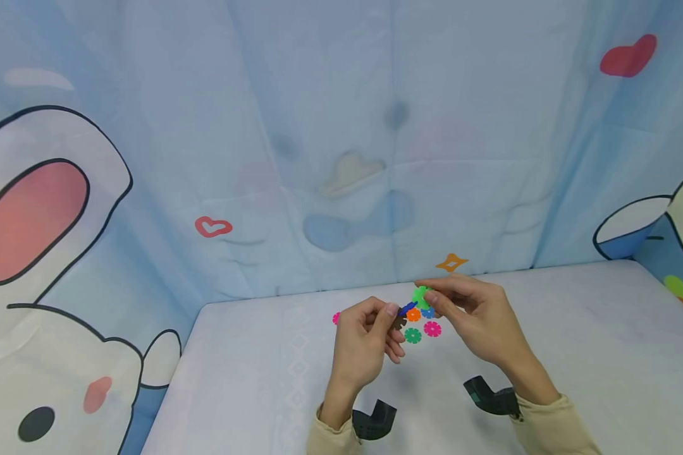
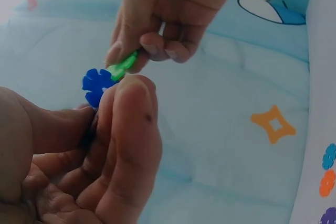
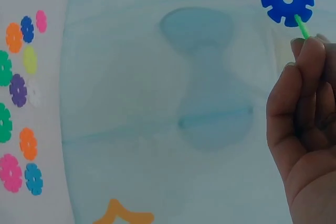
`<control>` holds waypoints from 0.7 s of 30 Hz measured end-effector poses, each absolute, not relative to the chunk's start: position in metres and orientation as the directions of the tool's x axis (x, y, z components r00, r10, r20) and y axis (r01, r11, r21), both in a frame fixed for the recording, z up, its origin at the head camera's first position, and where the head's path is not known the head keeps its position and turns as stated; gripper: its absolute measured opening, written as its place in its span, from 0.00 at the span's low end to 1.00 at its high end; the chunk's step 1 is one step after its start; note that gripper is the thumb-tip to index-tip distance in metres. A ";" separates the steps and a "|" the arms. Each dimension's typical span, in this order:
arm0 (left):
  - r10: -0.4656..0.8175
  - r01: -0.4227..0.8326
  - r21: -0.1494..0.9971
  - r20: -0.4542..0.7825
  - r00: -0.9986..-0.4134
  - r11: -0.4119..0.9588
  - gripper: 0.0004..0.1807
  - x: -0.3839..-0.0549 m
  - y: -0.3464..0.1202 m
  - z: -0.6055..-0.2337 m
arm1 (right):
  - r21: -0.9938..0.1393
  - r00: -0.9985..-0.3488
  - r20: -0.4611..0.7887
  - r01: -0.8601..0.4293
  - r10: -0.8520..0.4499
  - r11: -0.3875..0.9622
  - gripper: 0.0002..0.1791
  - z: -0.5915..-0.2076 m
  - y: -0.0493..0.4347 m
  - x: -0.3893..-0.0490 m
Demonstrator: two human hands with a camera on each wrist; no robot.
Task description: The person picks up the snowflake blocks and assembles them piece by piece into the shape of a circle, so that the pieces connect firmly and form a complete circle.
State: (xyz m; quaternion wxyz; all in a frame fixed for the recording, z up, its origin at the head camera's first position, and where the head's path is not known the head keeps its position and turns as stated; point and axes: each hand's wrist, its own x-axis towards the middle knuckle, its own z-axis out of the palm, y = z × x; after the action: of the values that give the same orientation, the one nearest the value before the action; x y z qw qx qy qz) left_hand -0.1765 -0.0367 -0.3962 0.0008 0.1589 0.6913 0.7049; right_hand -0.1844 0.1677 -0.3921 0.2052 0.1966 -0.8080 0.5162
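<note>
In the head view my left hand (image 1: 363,341) pinches a dark slotted disc (image 1: 399,322) between thumb and fingers, and a blue slotted disc (image 1: 408,309) is joined to it. My right hand (image 1: 482,316) pinches a bright green slotted disc (image 1: 420,296) by its edge. The right wrist view has the blue disc (image 3: 287,12) face-on, with the green disc (image 3: 301,25) edge-on at its lower rim. They meet there; how deep the slots engage I cannot tell. From the left wrist, the blue disc (image 2: 97,88) stands above my left fingers, which partly cover the dark disc.
Several loose slotted discs lie on the white-covered table (image 1: 250,379), among them a pink one (image 1: 432,329), a green one (image 1: 412,335) and an orange one (image 1: 413,315). Another pink disc (image 1: 336,318) lies beside the left hand. Behind rises a light blue printed curtain (image 1: 330,126).
</note>
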 end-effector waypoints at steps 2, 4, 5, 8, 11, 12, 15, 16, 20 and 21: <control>0.219 0.245 0.968 0.250 -0.943 -0.049 0.15 -0.174 -0.036 -0.395 | -0.743 -0.819 0.562 -0.562 -0.118 0.364 0.15 -0.391 0.167 -0.183; 0.220 0.263 0.963 0.271 -0.937 -0.065 0.16 -0.173 -0.035 -0.395 | -0.736 -0.809 0.577 -0.577 -0.117 0.354 0.15 -0.390 0.167 -0.183; 0.221 0.266 0.961 0.276 -0.936 -0.075 0.16 -0.172 -0.034 -0.395 | -0.735 -0.807 0.580 -0.578 -0.114 0.353 0.15 -0.389 0.167 -0.182; 0.217 0.264 0.961 0.277 -0.936 -0.088 0.18 -0.171 -0.033 -0.395 | -0.735 -0.805 0.584 -0.580 -0.106 0.352 0.15 -0.389 0.166 -0.182; 0.205 0.260 0.962 0.273 -0.940 -0.086 0.18 -0.170 -0.032 -0.394 | -0.740 -0.805 0.584 -0.582 -0.106 0.338 0.15 -0.390 0.165 -0.183; 0.203 0.260 0.962 0.272 -0.941 -0.082 0.17 -0.170 -0.032 -0.394 | -0.743 -0.806 0.582 -0.581 -0.108 0.333 0.15 -0.391 0.164 -0.183; 0.203 0.267 0.961 0.277 -0.939 -0.077 0.17 -0.169 -0.031 -0.394 | -0.757 -0.816 0.567 -0.571 -0.113 0.318 0.15 -0.391 0.164 -0.183; 0.202 0.271 0.960 0.280 -0.938 -0.072 0.17 -0.169 -0.030 -0.394 | -0.762 -0.818 0.563 -0.568 -0.114 0.312 0.15 -0.391 0.165 -0.183; 0.187 0.292 0.955 0.297 -0.937 -0.051 0.17 -0.168 -0.028 -0.394 | -0.768 -0.819 0.559 -0.571 -0.131 0.289 0.15 -0.389 0.165 -0.181; 0.179 0.299 0.953 0.302 -0.936 -0.043 0.17 -0.168 -0.028 -0.394 | -0.768 -0.817 0.559 -0.574 -0.139 0.285 0.15 -0.389 0.165 -0.181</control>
State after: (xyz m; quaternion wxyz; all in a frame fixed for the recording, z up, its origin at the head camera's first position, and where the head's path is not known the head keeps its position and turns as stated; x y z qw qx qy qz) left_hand -0.1676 -0.0282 -0.3939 -0.0427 0.1733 0.6906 0.7009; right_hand -0.1810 0.1653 -0.3888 0.1970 0.2294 -0.7770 0.5521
